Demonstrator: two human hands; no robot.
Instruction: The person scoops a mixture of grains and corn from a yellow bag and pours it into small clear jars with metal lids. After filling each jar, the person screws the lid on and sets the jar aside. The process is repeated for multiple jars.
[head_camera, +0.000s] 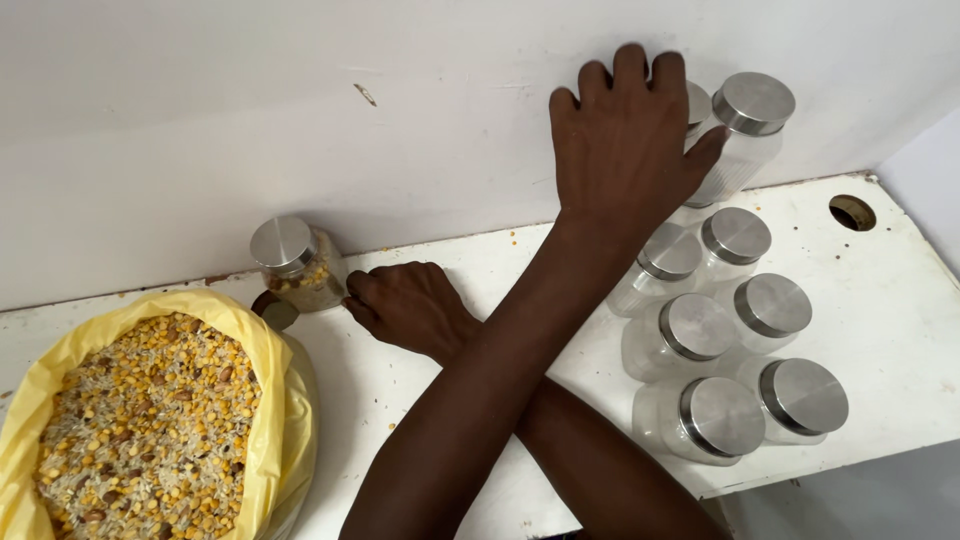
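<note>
Now crossed hands, right hand (412, 305) touching grain-filled steel-lidded jar (298, 265), left hand (622, 140) on empty jar (742, 135)

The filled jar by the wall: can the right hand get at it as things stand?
Probably yes. The right hand lies close beside the filled jar, and nothing stands between them. The left arm crosses over the right forearm, though, and might hamper lifting the jar away.

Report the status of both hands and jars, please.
Left hand on rear empty jars. Right hand curled, touching filled jar. Arms crossed; yellow grain bag close by.
</note>
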